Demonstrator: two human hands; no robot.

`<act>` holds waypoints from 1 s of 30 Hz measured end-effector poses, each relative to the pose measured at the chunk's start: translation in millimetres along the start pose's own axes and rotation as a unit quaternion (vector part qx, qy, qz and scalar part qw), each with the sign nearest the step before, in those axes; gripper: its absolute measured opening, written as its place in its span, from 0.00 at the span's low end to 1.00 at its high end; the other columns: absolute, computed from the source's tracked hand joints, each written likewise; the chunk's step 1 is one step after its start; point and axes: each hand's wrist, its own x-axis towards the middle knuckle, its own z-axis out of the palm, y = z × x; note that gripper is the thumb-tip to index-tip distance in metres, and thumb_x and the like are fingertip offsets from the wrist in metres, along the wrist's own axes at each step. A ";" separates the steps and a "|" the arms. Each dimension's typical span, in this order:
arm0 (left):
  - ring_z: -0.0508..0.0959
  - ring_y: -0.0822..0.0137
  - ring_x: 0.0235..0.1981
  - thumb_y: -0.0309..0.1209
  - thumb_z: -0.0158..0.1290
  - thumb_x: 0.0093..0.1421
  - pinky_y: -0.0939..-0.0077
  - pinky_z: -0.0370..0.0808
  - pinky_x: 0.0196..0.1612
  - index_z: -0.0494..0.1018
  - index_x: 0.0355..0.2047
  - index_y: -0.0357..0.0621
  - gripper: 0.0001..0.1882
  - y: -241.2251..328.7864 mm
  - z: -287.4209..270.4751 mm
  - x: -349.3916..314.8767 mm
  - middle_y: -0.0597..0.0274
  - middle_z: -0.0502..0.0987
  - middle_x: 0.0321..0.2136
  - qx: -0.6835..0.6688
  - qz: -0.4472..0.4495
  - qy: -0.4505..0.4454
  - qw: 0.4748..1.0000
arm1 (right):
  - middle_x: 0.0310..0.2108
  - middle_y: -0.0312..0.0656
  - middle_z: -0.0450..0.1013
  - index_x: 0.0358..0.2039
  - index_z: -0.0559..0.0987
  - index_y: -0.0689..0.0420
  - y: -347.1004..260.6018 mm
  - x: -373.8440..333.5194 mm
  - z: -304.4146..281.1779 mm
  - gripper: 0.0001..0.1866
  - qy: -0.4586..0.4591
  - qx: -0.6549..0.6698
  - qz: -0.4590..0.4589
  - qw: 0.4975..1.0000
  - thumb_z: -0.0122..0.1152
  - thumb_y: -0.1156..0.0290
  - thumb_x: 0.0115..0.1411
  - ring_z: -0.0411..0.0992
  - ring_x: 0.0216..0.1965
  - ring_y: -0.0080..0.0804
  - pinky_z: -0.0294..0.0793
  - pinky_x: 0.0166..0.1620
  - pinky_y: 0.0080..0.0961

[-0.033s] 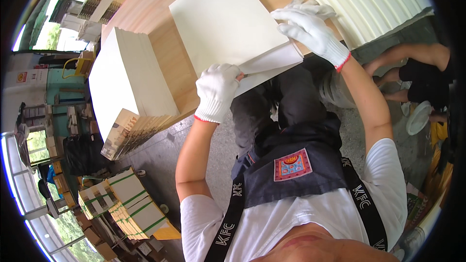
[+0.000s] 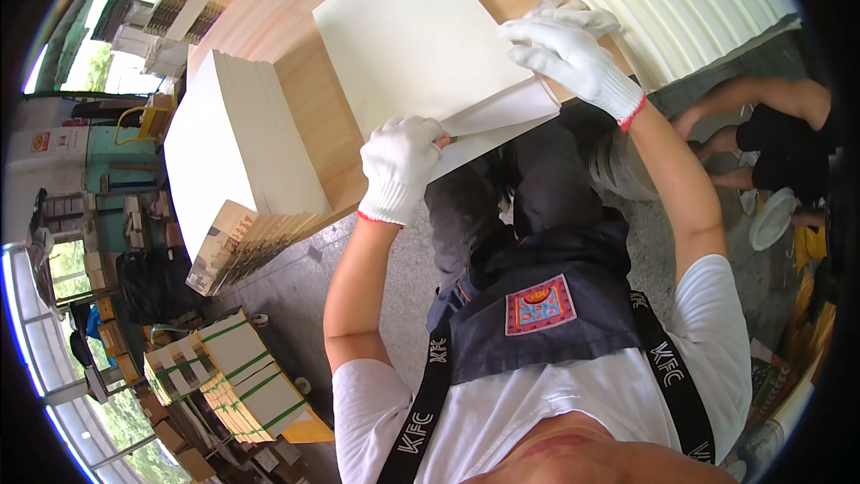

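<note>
A large white paper sheet (image 2: 412, 45) lies on the wooden table in front of me, its near edge curled up into a fold (image 2: 502, 109). My left hand (image 2: 400, 159), in a white knit glove with a red cuff, is closed on the sheet's near left corner; a bare fingertip shows beside the fold. At the sheet's right edge, above the curled end, is my right hand (image 2: 569, 54), gloved the same way. Its fingers are stretched out, with nothing gripped between them. Part of the near edge is hidden under my left hand.
Left of the sheet stands a thick stack of white sheets (image 2: 224, 143) with printed edges. White ridged stacked material (image 2: 663, 0) borders the table (image 2: 309, 85) on the right. Strapped bundles (image 2: 242, 376) sit low on the left. Another person's arm (image 2: 761, 99) shows at right.
</note>
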 end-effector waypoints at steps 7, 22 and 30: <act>0.80 0.67 0.26 0.33 0.63 0.53 0.72 0.74 0.32 0.81 0.27 0.43 0.07 -4.7 -16.8 17.3 0.60 0.82 0.25 -0.141 -0.143 -0.097 0.975 | 0.41 0.40 0.80 0.48 0.82 0.52 -9.6 20.9 12.8 0.22 -0.164 -0.050 0.002 0.985 0.62 0.52 0.60 0.77 0.44 0.35 0.74 0.48 0.32; 0.71 0.70 0.22 0.39 0.69 0.51 0.70 0.67 0.28 0.78 0.27 0.38 0.16 -61.3 0.8 22.9 0.61 0.74 0.21 -0.126 -0.173 -0.056 0.975 | 0.30 0.36 0.79 0.28 0.82 0.54 25.8 50.7 42.3 0.12 -0.161 -0.022 0.117 0.980 0.72 0.61 0.51 0.75 0.35 0.31 0.71 0.40 0.29; 0.69 0.73 0.20 0.38 0.70 0.49 0.72 0.66 0.26 0.78 0.25 0.39 0.16 -67.1 2.7 25.3 0.64 0.74 0.19 -0.160 -0.225 -0.099 0.956 | 0.27 0.39 0.75 0.26 0.78 0.57 55.9 42.7 61.6 0.17 -0.077 0.067 -0.003 0.995 0.74 0.58 0.50 0.73 0.32 0.32 0.71 0.37 0.31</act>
